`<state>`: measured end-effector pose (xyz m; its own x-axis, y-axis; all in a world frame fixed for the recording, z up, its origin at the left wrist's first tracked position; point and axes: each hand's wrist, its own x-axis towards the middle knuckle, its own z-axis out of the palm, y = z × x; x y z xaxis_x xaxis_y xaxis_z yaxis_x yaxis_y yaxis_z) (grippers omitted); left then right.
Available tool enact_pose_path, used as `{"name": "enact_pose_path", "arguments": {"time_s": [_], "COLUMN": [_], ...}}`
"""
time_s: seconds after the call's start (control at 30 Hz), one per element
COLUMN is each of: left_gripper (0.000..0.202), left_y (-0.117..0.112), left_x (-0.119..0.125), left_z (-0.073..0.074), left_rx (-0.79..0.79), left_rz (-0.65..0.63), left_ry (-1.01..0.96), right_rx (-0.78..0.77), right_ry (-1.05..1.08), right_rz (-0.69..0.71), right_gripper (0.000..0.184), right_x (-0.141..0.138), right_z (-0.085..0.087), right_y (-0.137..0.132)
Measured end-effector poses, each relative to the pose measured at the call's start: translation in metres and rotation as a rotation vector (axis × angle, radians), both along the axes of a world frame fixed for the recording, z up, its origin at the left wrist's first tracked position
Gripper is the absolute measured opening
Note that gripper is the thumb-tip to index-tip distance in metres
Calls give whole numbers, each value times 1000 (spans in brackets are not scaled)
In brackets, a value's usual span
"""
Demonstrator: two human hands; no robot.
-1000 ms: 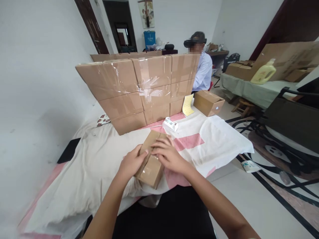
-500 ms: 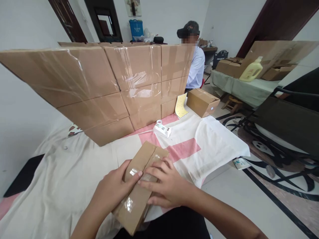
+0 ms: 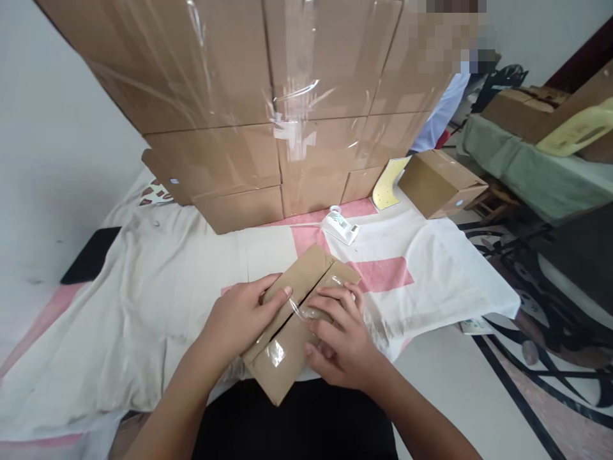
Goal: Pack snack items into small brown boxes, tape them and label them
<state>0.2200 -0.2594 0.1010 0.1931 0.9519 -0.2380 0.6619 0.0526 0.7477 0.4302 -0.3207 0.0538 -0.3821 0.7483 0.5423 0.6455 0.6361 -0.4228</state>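
Note:
A small cardboard box [image 3: 281, 345] rests over the near edge of the cloth-covered table, slanting up to the right. Along its top runs a dark gap between two flaps, and a shiny strip of clear tape [image 3: 297, 310] crosses it. My left hand [image 3: 244, 316] grips the box's left side, thumb lying on the left flap. Over the right flap are the curled fingers of my right hand [image 3: 342, 335], touching the cardboard and the tape; what the fingertips pinch is partly hidden. Beyond the box lies a white box-shaped item [image 3: 340, 228] with a printed label.
A wall of taped cartons [image 3: 234, 160] stands along the table's far side. To its right are a curved yellow sheet [image 3: 389, 185] and a closed carton [image 3: 440, 185]. A black flat object [image 3: 90, 255] lies at left. Another person's sleeve [image 3: 443, 112] shows behind the cartons.
My view has tilted down. The gap between the small box's flaps has widened, and my right hand's fingers have shifted onto the right flap. My left hand keeps its hold on the left side.

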Motion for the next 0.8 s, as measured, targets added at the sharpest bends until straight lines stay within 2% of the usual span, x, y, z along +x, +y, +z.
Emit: {"name": "enact_pose_path", "arguments": {"time_s": [0.1,0.2,0.33,0.43,0.53,0.6,0.67,0.7,0.8], "left_gripper": [31,31,33,33,36,38,44,47,56], "left_y": [-1,0,6,7,6,8,13,18,38], "left_x": [-2,-8,-15,-14,-11,-15,-28,-37,-72], "left_z": [-1,-2,-3,1,7,9,7,5,-1], "left_rx": [37,56,22,16,-9,-20,8,29,65], "left_rz": [-26,-50,-108,-155,-240,-287,-266,-235,-149], "left_ry": [13,0,-32,3,91,143,197,231,288], "right_rx": [3,-29,16,55,130,248,341,340,132], "right_ry": [-1,-32,-23,-7,-18,-20,-20,-21,64], "right_rz": [-6,-31,-101,-130,-119,-112,-174,-240,-478], "right_gripper": [11,22,32,31,36,45,54,56,48], "right_x": [-4,-8,-17,-23,-18,-2,27,47,114], "right_z": [0,-3,-8,-15,-30,-43,-56,-61,-69], "right_y": [0,3,3,-3,-10,-11,-7,-3,18]}}
